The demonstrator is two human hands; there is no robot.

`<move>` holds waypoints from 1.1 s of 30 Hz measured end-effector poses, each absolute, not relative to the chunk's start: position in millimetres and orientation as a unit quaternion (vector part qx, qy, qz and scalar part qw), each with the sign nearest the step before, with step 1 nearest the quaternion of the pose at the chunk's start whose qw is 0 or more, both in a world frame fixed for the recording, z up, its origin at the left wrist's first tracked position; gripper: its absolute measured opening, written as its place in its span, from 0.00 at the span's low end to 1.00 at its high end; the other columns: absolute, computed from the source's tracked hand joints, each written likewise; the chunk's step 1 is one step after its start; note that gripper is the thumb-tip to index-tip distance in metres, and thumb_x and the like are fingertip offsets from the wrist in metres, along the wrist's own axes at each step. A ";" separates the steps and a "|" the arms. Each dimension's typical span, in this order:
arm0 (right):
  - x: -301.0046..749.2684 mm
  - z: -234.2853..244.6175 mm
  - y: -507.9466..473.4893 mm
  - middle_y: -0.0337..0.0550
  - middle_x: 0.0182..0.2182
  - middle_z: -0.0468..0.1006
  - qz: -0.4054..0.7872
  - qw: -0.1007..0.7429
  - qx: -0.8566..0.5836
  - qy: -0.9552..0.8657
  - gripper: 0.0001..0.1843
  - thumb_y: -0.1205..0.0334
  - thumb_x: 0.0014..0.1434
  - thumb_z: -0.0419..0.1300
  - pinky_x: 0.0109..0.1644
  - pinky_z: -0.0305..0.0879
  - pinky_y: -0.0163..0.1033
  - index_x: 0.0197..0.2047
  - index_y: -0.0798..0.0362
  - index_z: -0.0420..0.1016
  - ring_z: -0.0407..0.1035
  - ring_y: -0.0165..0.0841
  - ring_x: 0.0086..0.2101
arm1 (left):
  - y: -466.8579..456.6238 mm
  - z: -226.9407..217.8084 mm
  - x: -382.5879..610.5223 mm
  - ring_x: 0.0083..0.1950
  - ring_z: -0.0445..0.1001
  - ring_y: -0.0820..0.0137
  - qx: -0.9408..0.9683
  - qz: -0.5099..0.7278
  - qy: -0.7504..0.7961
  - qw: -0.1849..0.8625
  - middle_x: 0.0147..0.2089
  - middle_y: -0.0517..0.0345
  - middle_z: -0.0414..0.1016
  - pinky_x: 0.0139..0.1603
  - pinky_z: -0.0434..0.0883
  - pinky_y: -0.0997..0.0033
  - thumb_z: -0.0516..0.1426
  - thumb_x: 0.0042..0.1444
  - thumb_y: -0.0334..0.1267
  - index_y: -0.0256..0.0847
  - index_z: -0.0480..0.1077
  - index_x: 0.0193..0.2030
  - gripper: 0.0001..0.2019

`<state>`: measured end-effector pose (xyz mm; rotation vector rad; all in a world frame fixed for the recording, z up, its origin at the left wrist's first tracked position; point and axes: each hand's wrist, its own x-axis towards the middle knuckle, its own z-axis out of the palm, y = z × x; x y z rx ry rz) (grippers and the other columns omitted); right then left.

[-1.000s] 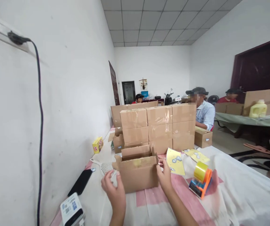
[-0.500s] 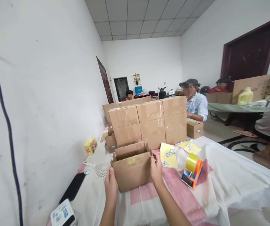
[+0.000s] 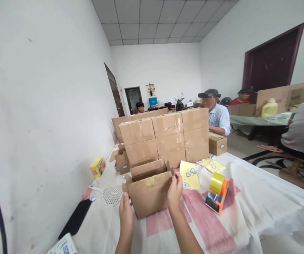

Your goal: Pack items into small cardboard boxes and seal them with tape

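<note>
An open-topped cardboard box (image 3: 149,197) is standing at near centre on the tablecloth (image 3: 249,197), in front of the taped carton stack (image 3: 167,137). The left hand (image 3: 126,211) and right hand (image 3: 175,192) are bracing its opposite ends, probably to steady it. Left fingers are closing around the left edge, mostly hidden; right fingers are pinching the right edge beside the raised flap. Rightward, a tape dispenser (image 3: 222,197) is sitting, seemingly within easy reach.

No legible text. Print too small or blurred: on yellow box (image 3: 98,167), left of center; blue box (image 3: 153,102), just above center; white device (image 3: 64,245), bottom left.
</note>
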<state>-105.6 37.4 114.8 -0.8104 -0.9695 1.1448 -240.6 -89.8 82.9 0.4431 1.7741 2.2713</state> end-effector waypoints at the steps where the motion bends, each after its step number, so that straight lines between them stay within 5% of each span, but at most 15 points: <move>1: -107.6 114.6 36.7 0.51 0.49 0.74 0.506 0.662 -0.361 -0.419 0.18 0.50 0.63 0.50 0.57 0.62 0.45 0.49 0.51 0.69 0.67 0.43 0.52 | -90.4 83.7 -240.0 0.64 0.70 0.54 0.134 0.782 0.595 0.132 0.62 0.40 0.72 0.61 0.71 0.53 0.52 0.64 0.54 0.37 0.70 0.58 0.26; 10: -111.9 114.0 40.3 0.52 0.53 0.73 0.484 0.685 -0.363 -0.406 0.19 0.52 0.64 0.49 0.59 0.61 0.45 0.51 0.52 0.69 0.66 0.43 0.55 | -105.6 81.8 -245.6 0.62 0.72 0.49 0.124 0.771 0.597 0.185 0.58 0.38 0.75 0.54 0.76 0.50 0.55 0.57 0.57 0.35 0.73 0.49 0.26; 20: -97.8 119.3 47.1 0.50 0.53 0.76 0.501 0.688 -0.327 -0.412 0.20 0.51 0.63 0.51 0.61 0.62 0.45 0.50 0.52 0.74 0.68 0.42 0.56 | -121.0 71.0 -261.7 0.63 0.70 0.45 0.153 0.729 0.636 0.199 0.60 0.40 0.74 0.62 0.68 0.38 0.56 0.55 0.55 0.37 0.74 0.50 0.25; 26: -88.9 123.0 43.4 0.49 0.49 0.78 0.498 0.679 -0.300 -0.448 0.18 0.51 0.64 0.51 0.58 0.63 0.44 0.47 0.53 0.75 0.70 0.41 0.52 | -119.5 84.8 -241.0 0.67 0.66 0.52 0.178 0.744 0.640 0.071 0.68 0.49 0.67 0.69 0.63 0.43 0.56 0.59 0.54 0.43 0.67 0.65 0.30; 33: -90.0 117.9 35.3 0.47 0.45 0.78 0.453 0.668 -0.261 -0.529 0.20 0.51 0.70 0.46 0.59 0.61 0.44 0.43 0.52 0.75 0.69 0.38 0.49 | -107.1 84.5 -237.7 0.72 0.59 0.57 0.206 0.708 0.671 0.079 0.68 0.46 0.67 0.75 0.52 0.54 0.52 0.62 0.49 0.36 0.70 0.60 0.25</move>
